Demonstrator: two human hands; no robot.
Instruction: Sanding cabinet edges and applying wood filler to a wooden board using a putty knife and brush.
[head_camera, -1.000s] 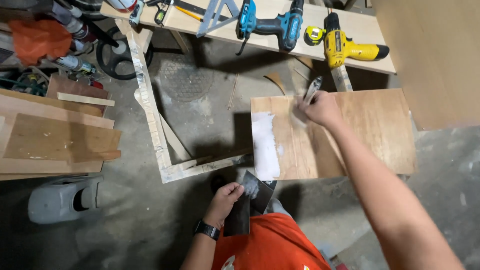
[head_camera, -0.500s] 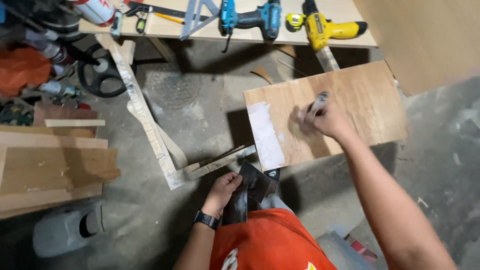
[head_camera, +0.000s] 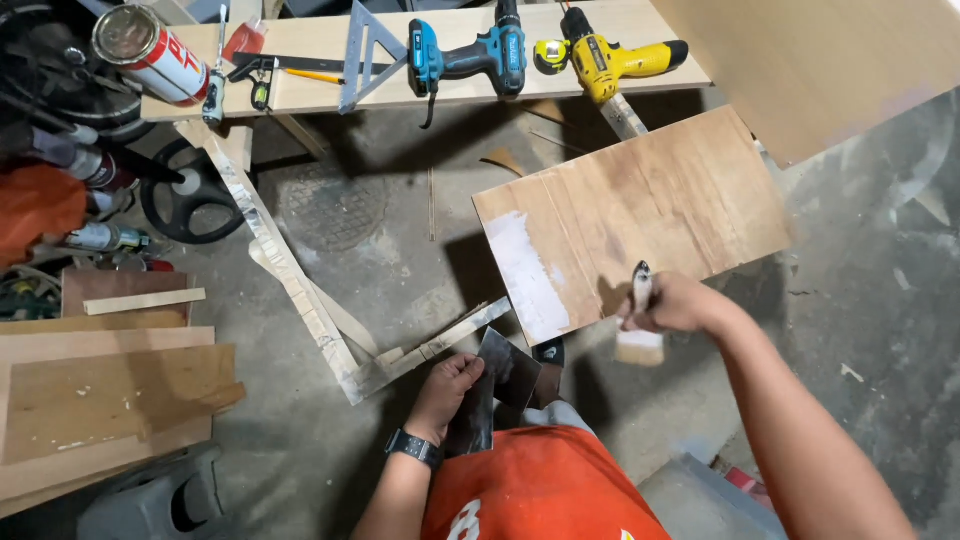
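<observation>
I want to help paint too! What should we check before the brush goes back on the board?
1. Paintbrush gripped in right hand: ok.
2. Bristles loaded with white: ok.
3. Plywood board lying flat, top free of tools: ok.
4. White patch at the board's left end, rest bare: not ok, unfinished.
5. Left hand holding the dark container: ok.
6. Paint left in the container: cannot tell.

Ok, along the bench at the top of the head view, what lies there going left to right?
Paint can → metal triangle square → blue drill → yellow tape measure → yellow drill. A few small hand tools between the can and the square overlap too much to order.
</observation>
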